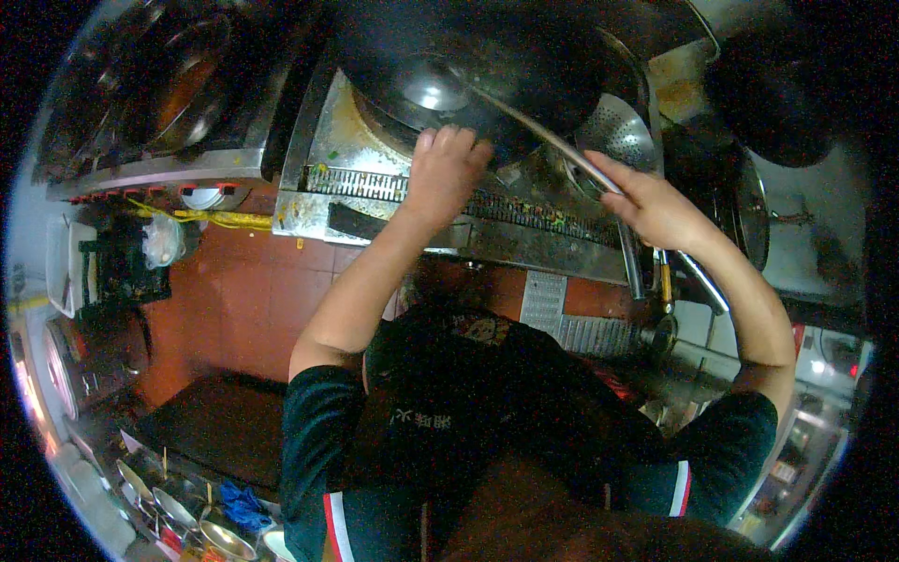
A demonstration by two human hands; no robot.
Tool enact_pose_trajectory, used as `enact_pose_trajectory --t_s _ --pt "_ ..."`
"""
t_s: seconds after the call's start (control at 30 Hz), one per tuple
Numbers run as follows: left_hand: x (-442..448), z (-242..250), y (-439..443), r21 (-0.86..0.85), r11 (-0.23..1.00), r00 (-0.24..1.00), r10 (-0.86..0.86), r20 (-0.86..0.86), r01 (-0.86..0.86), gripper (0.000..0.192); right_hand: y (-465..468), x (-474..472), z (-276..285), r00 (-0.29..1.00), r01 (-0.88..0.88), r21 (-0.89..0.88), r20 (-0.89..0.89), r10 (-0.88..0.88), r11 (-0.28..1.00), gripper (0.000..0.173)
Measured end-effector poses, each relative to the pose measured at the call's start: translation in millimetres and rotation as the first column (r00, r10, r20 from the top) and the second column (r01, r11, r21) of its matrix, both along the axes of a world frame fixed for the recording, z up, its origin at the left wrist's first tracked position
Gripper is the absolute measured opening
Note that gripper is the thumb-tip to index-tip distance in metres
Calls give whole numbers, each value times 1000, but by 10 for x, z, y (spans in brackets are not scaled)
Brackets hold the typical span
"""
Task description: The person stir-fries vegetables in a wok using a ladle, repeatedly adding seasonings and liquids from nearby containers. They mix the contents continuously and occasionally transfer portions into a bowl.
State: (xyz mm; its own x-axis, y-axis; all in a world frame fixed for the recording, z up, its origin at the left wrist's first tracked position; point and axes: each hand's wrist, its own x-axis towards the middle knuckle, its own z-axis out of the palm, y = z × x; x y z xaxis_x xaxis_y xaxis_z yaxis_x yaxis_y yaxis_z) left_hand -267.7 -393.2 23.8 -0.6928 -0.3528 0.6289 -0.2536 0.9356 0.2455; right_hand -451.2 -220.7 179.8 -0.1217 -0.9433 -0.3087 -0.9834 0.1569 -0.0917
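Note:
My right hand [657,207] grips the long metal handle of a wok ladle [537,130]. The handle slants up and left into a large dark wok [513,49] on the range, where the ladle's bowl [435,91] shines. At the wok's near edge is my left hand [449,165], palm down with curled, slightly blurred fingers. Whether those fingers grip the rim cannot be made out. Beside the wok, behind my right hand, sits a perforated metal strainer [614,133]. The wok's contents are too dark to tell.
A slotted drain grate [358,184] with food scraps runs along the steel range front [302,214]. Several utensil handles [632,267] jut past the edge at right. Another range [168,165] stands left. Below are red floor tiles [246,281] and several metal bowls [225,539].

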Motion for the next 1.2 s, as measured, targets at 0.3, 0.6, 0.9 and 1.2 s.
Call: enact_pose_trajectory --t_s 0.3,0.6,0.9,1.2 --pt "23 -24 -45 37 999 999 -18 -35 19 14 -18 -125 360 933 13 25 -359 -3 1000 64" --pt "34 -26 -47 7 999 997 -47 -67 48 14 21 -545 -217 949 -131 -322 -315 24 938 65" --pt "48 -4 -68 -38 998 998 -58 4 58 15 -569 -774 -943 965 209 -146 -130 -228 967 62" --pt "60 68 -63 -15 997 995 -81 54 82 20 -497 -642 -731 814 -185 -154 -578 63 971 80"
